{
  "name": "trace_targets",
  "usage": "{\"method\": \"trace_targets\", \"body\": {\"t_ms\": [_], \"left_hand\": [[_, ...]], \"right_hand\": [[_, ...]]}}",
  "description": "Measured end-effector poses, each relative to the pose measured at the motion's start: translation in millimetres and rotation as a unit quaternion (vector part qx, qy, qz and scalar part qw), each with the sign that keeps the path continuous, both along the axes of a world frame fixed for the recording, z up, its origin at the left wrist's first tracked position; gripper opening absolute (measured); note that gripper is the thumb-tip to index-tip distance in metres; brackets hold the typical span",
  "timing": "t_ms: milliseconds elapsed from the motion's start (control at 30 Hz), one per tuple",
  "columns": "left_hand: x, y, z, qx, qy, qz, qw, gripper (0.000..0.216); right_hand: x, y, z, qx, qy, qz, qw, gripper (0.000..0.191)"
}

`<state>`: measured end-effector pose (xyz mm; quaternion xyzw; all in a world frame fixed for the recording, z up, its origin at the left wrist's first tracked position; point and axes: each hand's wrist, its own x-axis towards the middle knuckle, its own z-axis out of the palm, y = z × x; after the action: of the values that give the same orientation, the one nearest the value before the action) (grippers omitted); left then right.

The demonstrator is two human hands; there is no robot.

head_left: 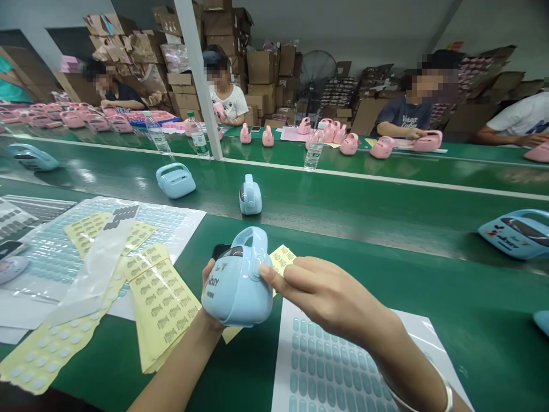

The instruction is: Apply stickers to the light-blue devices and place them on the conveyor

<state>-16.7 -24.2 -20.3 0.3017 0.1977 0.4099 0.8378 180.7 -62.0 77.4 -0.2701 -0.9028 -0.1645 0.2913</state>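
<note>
My left hand (210, 312) is wrapped under and around a light-blue plastic device with a carrying handle (240, 292). The device is tilted, showing a dark window and printed lettering on its front. With its fingers curled, my right hand (313, 286) presses a fingertip to the round joint at the handle's base; anything pinched there is too small or hidden. Beneath my right forearm lies a white sheet of oval pale-blue stickers (326, 366). Yellow sticker sheets (165, 303) lie left of my left wrist, and another yellow sheet (282, 258) shows behind the device.
More light-blue devices stand on the green belt (364, 206), including one straight ahead (250, 195). Stickers on clear film (47, 257) cover the left side. Water bottles (315, 149) line the far rail. Across it, several people handle pink devices (381, 147); cardboard boxes (261, 68) are stacked behind.
</note>
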Motion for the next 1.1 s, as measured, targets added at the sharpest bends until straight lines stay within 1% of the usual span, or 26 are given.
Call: {"method": "trace_targets", "body": {"t_ms": [33,100,167,200,267,367,433,500,533,633,700,767,833,900,967,1033,1100], "left_hand": [[-0.2,0.2,2.1,-0.016,-0.018,-0.003,1.0,0.062],[-0.6,0.2,3.8,-0.034,-0.053,0.027,0.998,0.056],[-1.6,-0.4,2.5,-0.025,-0.059,0.074,0.995,0.051],[-2.3,-0.7,1.3,-0.016,-0.051,0.09,0.995,0.049],[-3.7,-0.9,-0.9,0.0,-0.026,0.104,0.994,0.048],[-4.1,-0.3,-1.1,0.013,0.013,0.145,0.989,0.053],[-2.0,-1.1,1.0,0.015,0.034,0.159,0.987,0.063],[2.9,-4.1,3.3,0.044,0.055,0.152,0.986,0.075],[6.4,-6.4,3.7,0.068,0.071,0.155,0.983,0.082],[18.6,-13.4,0.0,0.161,0.12,0.202,0.958,0.115],[24.0,-16.0,-5.7,0.212,0.137,0.235,0.938,0.129],[24.1,-16.1,-11.2,0.234,0.148,0.238,0.931,0.13],[19.1,-14.8,-14.1,0.237,0.163,0.196,0.937,0.122],[12.0,-13.6,-14.1,0.254,0.176,0.125,0.943,0.118],[6.4,-13.3,-12.6,0.273,0.204,0.088,0.936,0.117],[4.2,-13.0,-10.9,0.279,0.239,0.101,0.925,0.118],[4.9,-11.7,-9.6,0.288,0.257,0.118,0.915,0.119]], "right_hand": [[3.5,2.5,-0.6,-0.017,-0.011,-0.006,1.0,0.029],[13.1,10.0,-1.6,-0.046,0.014,-0.009,0.999,0.027],[22.4,17.6,-2.2,-0.069,0.109,-0.012,0.992,0.028],[25.3,20.3,-2.5,-0.089,0.164,-0.012,0.982,0.036],[25.1,23.0,-4.3,-0.171,0.238,0.007,0.956,0.058],[12.5,25.8,-13.8,-0.35,0.225,0.057,0.908,0.081],[3.0,32.0,-25.5,-0.431,0.247,0.061,0.866,0.091],[-3.3,41.8,-39.6,-0.478,0.338,0.063,0.808,0.092],[-5.6,47.0,-46.6,-0.497,0.394,0.077,0.77,0.091],[-13.7,57.7,-63.9,-0.558,0.521,0.134,0.632,0.084],[-21.7,58.9,-70.7,-0.595,0.569,0.141,0.55,0.084],[-30.2,57.2,-74.4,-0.624,0.603,0.124,0.482,0.081],[-36.3,55.4,-76.2,-0.639,0.625,0.117,0.434,0.078],[-39.0,54.7,-77.3,-0.645,0.634,0.123,0.409,0.076],[-39.5,55.1,-78.2,-0.648,0.632,0.135,0.403,0.076],[-40.1,55.8,-79.5,-0.651,0.624,0.144,0.409,0.076],[-41.7,57.1,-82.2,-0.65,0.614,0.147,0.423,0.077]]}}
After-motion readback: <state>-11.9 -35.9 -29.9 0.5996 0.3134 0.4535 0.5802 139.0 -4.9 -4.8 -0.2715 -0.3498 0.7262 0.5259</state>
